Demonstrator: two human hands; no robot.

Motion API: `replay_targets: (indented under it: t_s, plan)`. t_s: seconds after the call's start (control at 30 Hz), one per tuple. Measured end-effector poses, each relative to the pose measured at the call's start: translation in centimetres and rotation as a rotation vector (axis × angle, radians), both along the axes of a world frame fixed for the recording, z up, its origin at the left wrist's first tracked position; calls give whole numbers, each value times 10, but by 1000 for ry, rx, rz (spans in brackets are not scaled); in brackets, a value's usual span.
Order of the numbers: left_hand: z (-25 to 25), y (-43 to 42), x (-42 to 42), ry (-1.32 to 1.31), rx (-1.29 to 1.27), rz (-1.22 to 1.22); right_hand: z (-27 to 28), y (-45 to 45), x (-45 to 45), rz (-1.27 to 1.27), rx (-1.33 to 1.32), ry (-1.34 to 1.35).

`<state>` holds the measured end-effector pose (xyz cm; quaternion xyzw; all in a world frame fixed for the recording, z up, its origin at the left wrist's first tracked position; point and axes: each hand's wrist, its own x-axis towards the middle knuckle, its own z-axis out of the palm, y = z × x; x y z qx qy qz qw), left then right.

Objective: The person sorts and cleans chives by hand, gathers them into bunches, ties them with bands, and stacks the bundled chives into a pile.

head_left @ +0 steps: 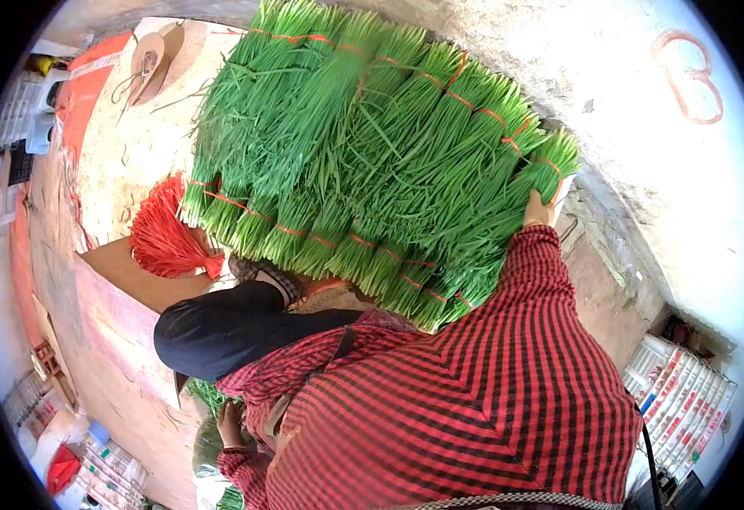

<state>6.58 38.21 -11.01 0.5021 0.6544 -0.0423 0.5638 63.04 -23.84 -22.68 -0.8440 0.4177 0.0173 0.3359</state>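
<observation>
A wide stack of green garlic chive bundles (372, 144), bound with thin red-orange ties, fills the upper middle. My right hand (538, 209) grips the end of the rightmost chive bundle (550, 161); its fingers are partly hidden by the stalks. Low on the left, by my hip, my left hand (231, 425) has its fingers apart, close to loose greens (206, 394) and a clear plastic bag (207, 446). Whether it touches the bag is hard to see. A bunch of red ties (166, 228) lies left of the stack.
A brown tape-like roll (147, 68) sits on the board at upper left. My bent leg (219, 327) is just below the stack. White printed crates (682, 404) stand at lower right, and a whitewashed wall (644, 170) runs along the right.
</observation>
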Motion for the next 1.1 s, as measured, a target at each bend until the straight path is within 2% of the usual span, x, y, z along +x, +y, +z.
replay_targets:
  t_s: [0.07,0.1,0.13,0.3,0.37,0.43,0.47,0.5,0.53,0.57,0.63,0.67,0.7,0.8,0.83,0.87,0.93,0.97,1.07,1.1]
  plan:
    - [4,4,-2,-15,-5,-22,-1,-2,-7,22,-45,21]
    - [6,5,-3,-35,-13,-48,-72,-47,-4,210,-155,47]
    - [6,4,-4,-32,-15,-44,-68,-48,-3,215,-156,50]
    - [-2,-4,-7,-76,21,1,30,12,37,249,-335,494]
    - [-3,-13,-8,-90,18,1,40,37,49,263,-380,578]
    - [-34,-12,-47,-116,-12,78,36,57,55,721,-814,334]
    - [-44,-8,-65,-147,-38,145,28,59,59,729,-816,340]
    - [-44,-5,-70,-172,62,-191,22,65,65,882,-828,369]
    - [-45,-4,-76,-169,64,-184,18,70,70,1038,-837,393]
    - [-47,-4,-82,-154,134,-292,18,71,70,1131,-796,225]
    - [-36,-13,-72,-135,206,-386,9,84,75,1154,-799,187]
    - [-14,-21,-44,-126,77,-116,3,86,76,1162,-806,160]
    - [-1,-28,-23,-118,-51,155,-4,86,78,1150,-793,249]
    - [-20,-17,-43,-201,-92,108,-15,86,79,1163,-844,319]
    - [-7,-23,-25,-83,-65,125,-13,86,77,1144,-829,342]
    - [-5,-25,-24,-76,-64,132,-9,84,71,1153,-827,346]
    - [-3,-22,-21,-68,-23,80,27,89,57,1074,-680,477]
    - [13,-27,-4,-86,-15,28,41,97,53,1006,-720,610]
    - [-1,-25,-30,-113,11,136,12,74,63,1044,-793,595]
    - [-4,-22,-39,-136,-38,124,13,70,74,1111,-679,520]
